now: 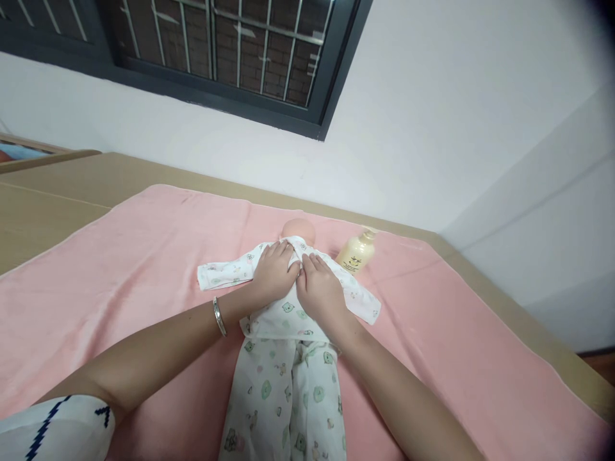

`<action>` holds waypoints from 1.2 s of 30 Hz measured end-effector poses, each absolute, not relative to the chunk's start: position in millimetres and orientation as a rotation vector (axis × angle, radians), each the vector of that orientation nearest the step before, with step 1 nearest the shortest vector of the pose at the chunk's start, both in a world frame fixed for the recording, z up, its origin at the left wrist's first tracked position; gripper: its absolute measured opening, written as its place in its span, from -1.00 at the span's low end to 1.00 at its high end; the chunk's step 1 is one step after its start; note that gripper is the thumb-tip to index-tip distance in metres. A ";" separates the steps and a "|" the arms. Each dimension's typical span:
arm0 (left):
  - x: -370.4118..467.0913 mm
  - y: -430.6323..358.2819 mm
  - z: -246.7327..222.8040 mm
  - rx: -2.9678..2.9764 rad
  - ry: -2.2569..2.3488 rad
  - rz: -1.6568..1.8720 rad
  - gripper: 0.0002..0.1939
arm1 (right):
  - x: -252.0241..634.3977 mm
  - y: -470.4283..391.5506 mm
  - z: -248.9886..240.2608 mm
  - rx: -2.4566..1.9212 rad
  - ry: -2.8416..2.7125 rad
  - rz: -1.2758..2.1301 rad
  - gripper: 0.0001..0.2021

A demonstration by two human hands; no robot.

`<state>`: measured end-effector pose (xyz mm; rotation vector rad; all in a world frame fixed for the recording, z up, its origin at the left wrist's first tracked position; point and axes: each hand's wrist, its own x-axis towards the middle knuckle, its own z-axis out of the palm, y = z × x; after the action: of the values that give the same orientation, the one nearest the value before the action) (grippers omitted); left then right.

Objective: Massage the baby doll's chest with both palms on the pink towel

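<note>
A doll lies on a pink cloth, its bald head [298, 230] toward the wall. It wears a white patterned top [288, 317] with both sleeves spread to the sides, and matching patterned trousers [264, 390]. My left hand [276, 272] rests on the upper chest of the top, fingers pointing up near the collar. Close beside it, my right hand [320, 288] pinches the fabric at the middle of the chest, its thumb near my left thumb. A silver bracelet [219, 316] circles my left wrist.
A pale yellow pump bottle [356, 253] leans on the pink cloth [158, 256], right of the doll's head. Wooden table edges [129, 168] show around the cloth. Behind stand a white wall and a dark-framed, barred window [240, 102].
</note>
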<state>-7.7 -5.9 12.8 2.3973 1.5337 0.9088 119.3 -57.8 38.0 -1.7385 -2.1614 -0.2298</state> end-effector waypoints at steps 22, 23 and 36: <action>-3.0 -23.2 15.3 2.459 1.568 0.892 -0.51 | 139.9 -35.1 40.0 -1.614 -2.125 0.102 -0.55; -1.4 -29.4 15.9 2.488 1.560 0.880 -0.51 | 146.5 -28.7 40.6 -1.576 -2.128 0.162 -0.57; -11.9 -13.0 36.0 2.386 1.620 0.631 -0.50 | 124.9 -59.9 58.6 -1.755 -2.160 0.214 -0.52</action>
<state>-11.9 -13.0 36.0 2.3857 1.6201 0.6310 124.9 -59.9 58.6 -1.7547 -2.1601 0.2137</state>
